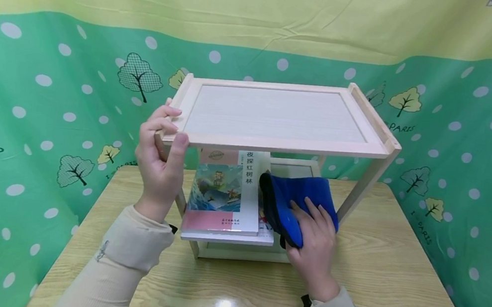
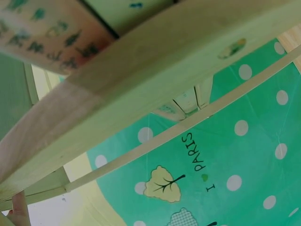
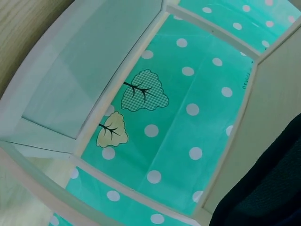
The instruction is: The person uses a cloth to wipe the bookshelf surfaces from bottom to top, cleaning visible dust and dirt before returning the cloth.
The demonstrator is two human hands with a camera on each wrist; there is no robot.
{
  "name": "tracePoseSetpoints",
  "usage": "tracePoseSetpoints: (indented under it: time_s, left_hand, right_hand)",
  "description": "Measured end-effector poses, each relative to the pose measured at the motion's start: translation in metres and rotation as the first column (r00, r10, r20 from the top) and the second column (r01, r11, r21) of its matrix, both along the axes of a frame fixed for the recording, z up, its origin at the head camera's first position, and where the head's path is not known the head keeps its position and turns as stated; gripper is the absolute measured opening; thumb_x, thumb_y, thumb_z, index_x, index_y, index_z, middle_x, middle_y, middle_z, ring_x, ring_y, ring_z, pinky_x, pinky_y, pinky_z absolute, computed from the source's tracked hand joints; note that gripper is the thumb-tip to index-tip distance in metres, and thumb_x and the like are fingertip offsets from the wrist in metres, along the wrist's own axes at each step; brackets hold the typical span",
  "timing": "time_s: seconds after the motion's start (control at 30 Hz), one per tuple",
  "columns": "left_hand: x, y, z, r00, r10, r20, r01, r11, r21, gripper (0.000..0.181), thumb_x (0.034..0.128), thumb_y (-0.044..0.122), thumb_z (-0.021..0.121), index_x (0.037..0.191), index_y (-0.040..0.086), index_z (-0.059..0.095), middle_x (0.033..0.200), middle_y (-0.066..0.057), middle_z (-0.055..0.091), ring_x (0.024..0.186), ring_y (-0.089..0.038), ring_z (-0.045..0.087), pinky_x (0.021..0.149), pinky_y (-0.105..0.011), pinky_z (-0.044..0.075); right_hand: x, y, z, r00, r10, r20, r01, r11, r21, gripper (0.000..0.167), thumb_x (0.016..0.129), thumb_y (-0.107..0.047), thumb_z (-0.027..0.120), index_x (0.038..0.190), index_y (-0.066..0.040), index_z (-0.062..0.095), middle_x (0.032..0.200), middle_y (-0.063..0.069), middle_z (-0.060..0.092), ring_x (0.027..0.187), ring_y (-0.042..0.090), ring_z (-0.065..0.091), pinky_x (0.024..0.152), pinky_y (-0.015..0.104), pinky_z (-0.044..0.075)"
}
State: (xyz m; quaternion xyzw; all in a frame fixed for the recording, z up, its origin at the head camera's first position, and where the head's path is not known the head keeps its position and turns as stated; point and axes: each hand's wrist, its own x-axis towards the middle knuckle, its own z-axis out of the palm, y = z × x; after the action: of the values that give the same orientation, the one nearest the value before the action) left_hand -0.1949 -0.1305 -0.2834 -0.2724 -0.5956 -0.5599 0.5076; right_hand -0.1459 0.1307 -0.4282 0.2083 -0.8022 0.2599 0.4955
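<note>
from where i stand, it all hangs on how the blue cloth item (image 1: pixel 313 195) sits to the white two-tier shelf (image 1: pixel 283 143). it is under the shelf's top board, in the right half of the opening at the front, with the books (image 1: pixel 223 196) lying flat to its left and the shelf's right front leg (image 1: pixel 366 186) beside it on the other side. whether it brushes either one, or rests on the lower board, i can't make out.

the right hand (image 1: pixel 316 236) is plainly the nearer one: it reaches in from the front right of the shelf, fingers spread over the near part of the cloth and the thumb tucked underneath, so it is pinched there. the bulk of the item lies ahead of those fingers, deeper toward the shelf's back. it looks widest across the shelf, while its dark edge slants from back left to front, down by the thumb.

the left hand (image 1: pixel 162 159) is well apart from it, gripping the shelf's left front corner, thumb on the front edge and fingers over the side rail. i'd judge the tight direction is sideways, between books and leg; toward the front of the shelf there's only bare tabletop (image 1: pixel 396 269).
</note>
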Motion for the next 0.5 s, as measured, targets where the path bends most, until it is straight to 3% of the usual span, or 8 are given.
tracePoseSetpoints:
  time_s: [0.27, 0.5]
  left_hand:
    - [-0.001, 0.001, 0.001, 1.0, 0.005, -0.012, -0.005, 1.0, 0.0, 0.045, 0.0894, 0.027, 0.06, 0.088, -0.013, 0.041, 0.115, -0.003, 0.063, 0.124, -0.033, 0.055, 0.121, -0.049, 0.033]
    - [0.0, 0.001, -0.001, 1.0, 0.011, 0.003, -0.011, 1.0, 0.003, 0.044, 0.0888, 0.026, 0.06, 0.088, -0.013, 0.041, 0.116, -0.001, 0.062, 0.129, -0.035, 0.053, 0.121, -0.048, 0.035]
  right_hand:
    - [-0.001, 0.001, -0.007, 0.995, 0.053, -0.08, -0.056, 0.998, -0.037, 0.039, 0.095, -0.025, 0.044, 0.104, 0.001, 0.072, 0.109, 0.015, 0.074, 0.111, 0.039, 0.066, 0.112, 0.045, 0.043]
    - [0.0, 0.004, -0.014, 0.978, 0.12, -0.172, -0.134, 0.988, -0.076, 0.041, 0.102, -0.028, 0.047, 0.103, 0.004, 0.072, 0.105, 0.02, 0.074, 0.11, 0.041, 0.065, 0.116, 0.043, 0.04]
